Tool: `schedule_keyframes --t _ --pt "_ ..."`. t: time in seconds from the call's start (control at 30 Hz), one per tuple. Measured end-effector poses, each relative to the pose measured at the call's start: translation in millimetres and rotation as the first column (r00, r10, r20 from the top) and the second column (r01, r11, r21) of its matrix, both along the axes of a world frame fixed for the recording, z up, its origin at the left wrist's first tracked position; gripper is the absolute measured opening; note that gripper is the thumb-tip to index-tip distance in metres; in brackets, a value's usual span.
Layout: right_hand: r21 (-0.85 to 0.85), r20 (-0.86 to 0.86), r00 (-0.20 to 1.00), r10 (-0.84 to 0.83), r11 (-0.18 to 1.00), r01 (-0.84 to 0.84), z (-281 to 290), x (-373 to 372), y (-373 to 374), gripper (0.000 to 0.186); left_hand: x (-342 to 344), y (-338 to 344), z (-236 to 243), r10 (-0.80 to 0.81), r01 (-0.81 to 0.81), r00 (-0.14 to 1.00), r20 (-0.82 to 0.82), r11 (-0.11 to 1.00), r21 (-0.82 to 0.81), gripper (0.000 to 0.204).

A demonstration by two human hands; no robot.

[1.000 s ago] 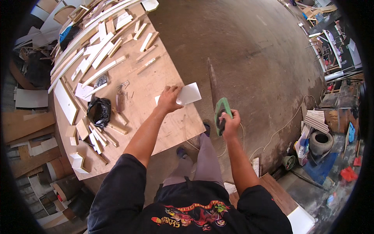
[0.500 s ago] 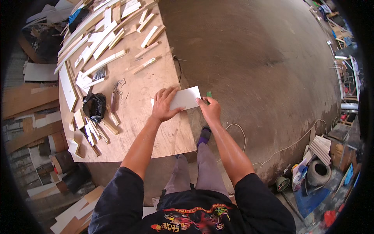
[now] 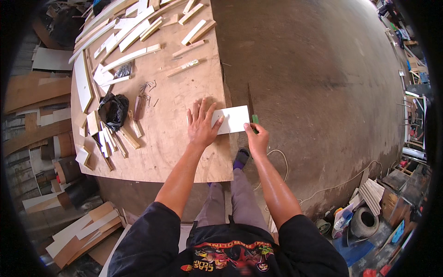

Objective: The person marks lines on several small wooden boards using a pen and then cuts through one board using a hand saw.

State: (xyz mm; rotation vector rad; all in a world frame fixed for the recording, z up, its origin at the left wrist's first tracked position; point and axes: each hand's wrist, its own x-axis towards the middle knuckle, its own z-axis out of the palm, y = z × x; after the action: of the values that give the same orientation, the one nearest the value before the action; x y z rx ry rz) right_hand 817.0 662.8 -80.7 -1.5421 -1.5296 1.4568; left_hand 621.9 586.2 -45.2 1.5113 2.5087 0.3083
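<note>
A short white board [image 3: 234,119] lies across the right edge of the wooden table, its right end sticking out past the edge. My left hand [image 3: 201,124] presses flat on the board's left part, fingers spread. At the overhanging end, my right hand [image 3: 257,138] is closed around a green-handled tool [image 3: 255,119], its thumb close to the board's corner. A thin dark strip, perhaps the tool's blade seen edge-on, runs beyond the board's end. Most of the handle is hidden by my fingers.
Many wood strips [image 3: 131,60] cover the far left of the table [image 3: 161,157]. A black plastic bag [image 3: 113,111], loose nails [image 3: 146,90] and small offcuts [image 3: 110,141] lie left of my hands. A pale cable [image 3: 332,187] crosses the floor at the right.
The table and board have shifted right in view. My left hand's fingers now point forward, more spread. A thin dark strip now shows beyond the board's right end.
</note>
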Motion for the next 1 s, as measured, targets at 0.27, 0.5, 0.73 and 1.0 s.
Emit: schedule_keyframes --t 0.27,0.5,0.73,1.0 --pt "-0.029 -0.003 1.000 -0.004 1.000 0.004 1 -1 1 0.036 0 1 0 0.023 -0.023 0.999 0.024 1.000 0.020 0.055" --pt "-0.046 0.027 0.999 -0.041 0.998 0.042 1 0 -3 0.037 3 25 -6 0.230 -0.225 0.971 -0.061 0.970 0.090 0.050" --pt "-0.058 0.001 0.999 -0.053 0.997 0.053 3 -4 -2 0.036 7 42 -7 0.320 -0.317 0.946 -0.057 0.947 0.060 0.051" --pt "-0.055 -0.112 0.991 -0.074 0.996 0.068 14 42 -4 0.069 4 44 -11 0.332 -0.331 0.943 -0.020 0.943 0.032 0.054"
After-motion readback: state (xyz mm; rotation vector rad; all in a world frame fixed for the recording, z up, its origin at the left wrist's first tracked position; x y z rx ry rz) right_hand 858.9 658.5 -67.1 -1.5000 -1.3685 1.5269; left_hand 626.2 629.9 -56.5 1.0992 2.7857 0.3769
